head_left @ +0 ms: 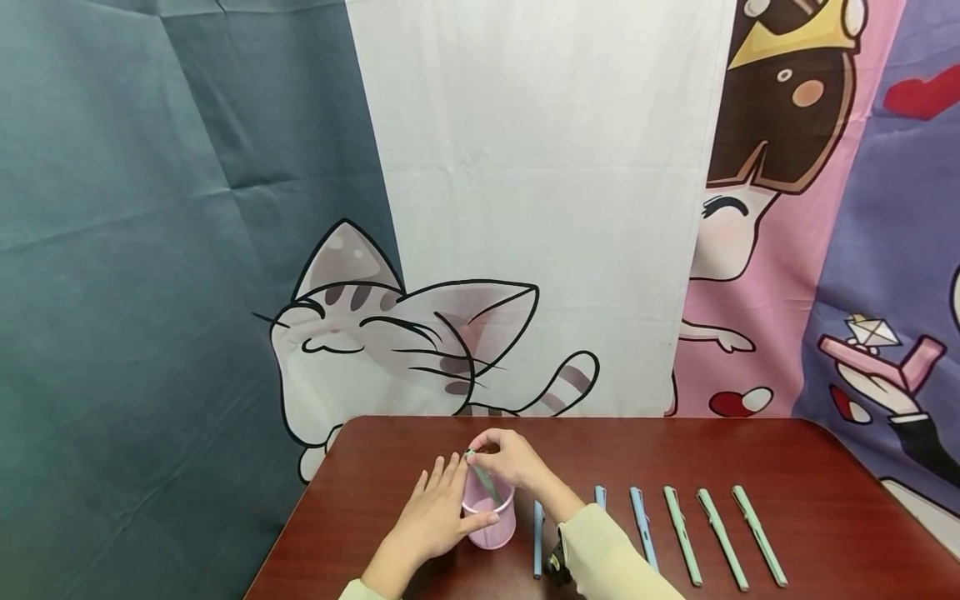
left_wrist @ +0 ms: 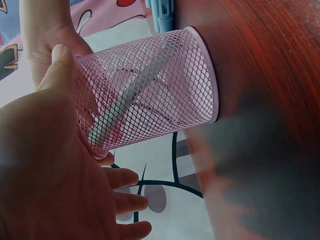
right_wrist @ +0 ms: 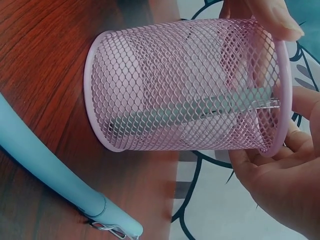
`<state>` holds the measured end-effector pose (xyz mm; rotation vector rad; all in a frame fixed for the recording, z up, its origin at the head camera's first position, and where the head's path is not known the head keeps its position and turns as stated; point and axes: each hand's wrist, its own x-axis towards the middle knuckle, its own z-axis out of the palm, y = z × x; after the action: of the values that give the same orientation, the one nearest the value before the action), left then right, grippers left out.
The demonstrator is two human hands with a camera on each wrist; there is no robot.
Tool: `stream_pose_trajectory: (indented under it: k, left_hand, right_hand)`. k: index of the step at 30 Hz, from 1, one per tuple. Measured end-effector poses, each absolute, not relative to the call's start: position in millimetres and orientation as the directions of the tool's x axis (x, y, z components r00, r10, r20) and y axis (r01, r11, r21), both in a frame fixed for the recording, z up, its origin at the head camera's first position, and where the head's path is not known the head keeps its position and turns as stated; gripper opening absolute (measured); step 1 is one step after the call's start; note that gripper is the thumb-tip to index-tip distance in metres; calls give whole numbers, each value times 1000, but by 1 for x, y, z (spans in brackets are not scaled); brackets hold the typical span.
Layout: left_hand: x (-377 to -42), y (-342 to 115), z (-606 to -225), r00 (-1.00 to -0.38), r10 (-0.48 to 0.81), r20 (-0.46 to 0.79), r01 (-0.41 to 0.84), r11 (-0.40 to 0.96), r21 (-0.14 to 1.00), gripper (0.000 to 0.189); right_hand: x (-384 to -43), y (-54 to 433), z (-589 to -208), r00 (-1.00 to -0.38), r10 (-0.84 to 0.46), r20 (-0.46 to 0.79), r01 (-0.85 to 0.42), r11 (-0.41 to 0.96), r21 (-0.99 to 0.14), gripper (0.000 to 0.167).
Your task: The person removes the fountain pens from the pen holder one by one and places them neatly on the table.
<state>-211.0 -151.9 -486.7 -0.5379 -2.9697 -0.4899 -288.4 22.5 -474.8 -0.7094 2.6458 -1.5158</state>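
A pink mesh pen cup stands upright on the table, with a pale green pen leaning inside it. My right hand pinches the pen's upper end at the rim. In the right wrist view the pen slants through the cup, its clip close to the rim. On the cup's left side my left hand rests with fingers extended, the thumb across the front. The left wrist view shows the left hand at the cup's top, its fingers reaching past the mesh.
Right of the cup lie several pens in a row: blue ones, such as the nearest blue pen, then green ones, such as the outermost green pen. My right forearm partly covers the row. Behind the brown table hangs a cartoon-printed curtain.
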Motion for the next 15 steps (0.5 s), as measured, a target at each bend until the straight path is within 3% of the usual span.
stream_pose_trajectory:
  k: [15]
  left_hand:
    - [-211,-152,-489,-932,329,149,360,883,301,106]
  right_hand:
    - [-287,30,-461,-890,-394,227,-367,329,-870,16]
